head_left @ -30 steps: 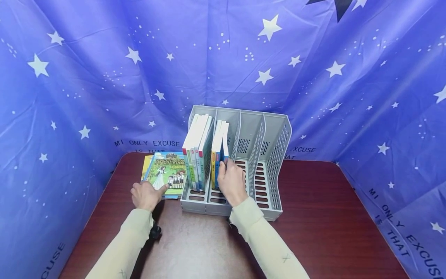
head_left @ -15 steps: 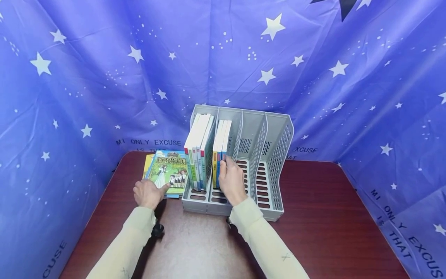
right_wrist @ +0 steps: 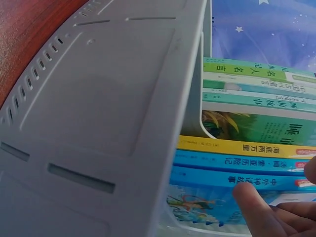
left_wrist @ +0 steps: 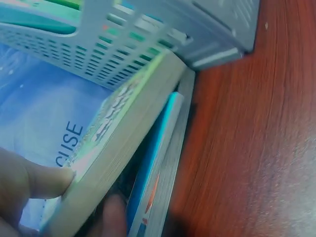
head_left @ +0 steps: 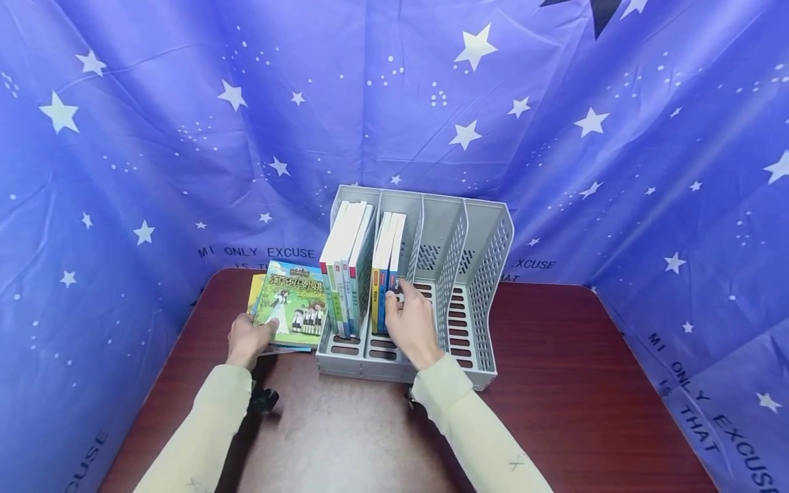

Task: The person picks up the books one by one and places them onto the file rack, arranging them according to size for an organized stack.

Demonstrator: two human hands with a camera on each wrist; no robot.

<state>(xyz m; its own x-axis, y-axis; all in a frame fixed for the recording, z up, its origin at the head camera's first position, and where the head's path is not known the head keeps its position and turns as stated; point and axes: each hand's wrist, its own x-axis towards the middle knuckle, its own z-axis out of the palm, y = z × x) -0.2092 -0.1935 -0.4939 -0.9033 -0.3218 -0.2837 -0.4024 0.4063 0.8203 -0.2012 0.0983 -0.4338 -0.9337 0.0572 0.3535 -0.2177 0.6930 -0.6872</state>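
Note:
My left hand (head_left: 248, 338) pinches the near left corner of a green-covered book (head_left: 288, 294), thumb on the cover and a finger underneath. In the left wrist view this book (left_wrist: 118, 143) tilts up from the thinner books (left_wrist: 157, 163) below it. My right hand (head_left: 414, 327) is at the grey file rack (head_left: 385, 370), over the second compartment from the left. One fingertip (right_wrist: 245, 191) touches the spine of a blue book (right_wrist: 202, 177), while the fingers stay loosely extended. That book stands beside another blue book (right_wrist: 207, 160) and a yellow one (right_wrist: 212, 145).
Several upright books (head_left: 345, 274) fill part of the leftmost compartment. The two right compartments show bare slotted floors. A yellow book (head_left: 253, 293) pokes out under the green one. The reddish-brown table (head_left: 555, 356) meets a blue star-patterned curtain (head_left: 370, 103) behind the rack.
The green book's near left corner has been lifted and gripped by my left hand. In the rack, the leaning blue book has straightened against its neighbours, and my right fingers have loosened.

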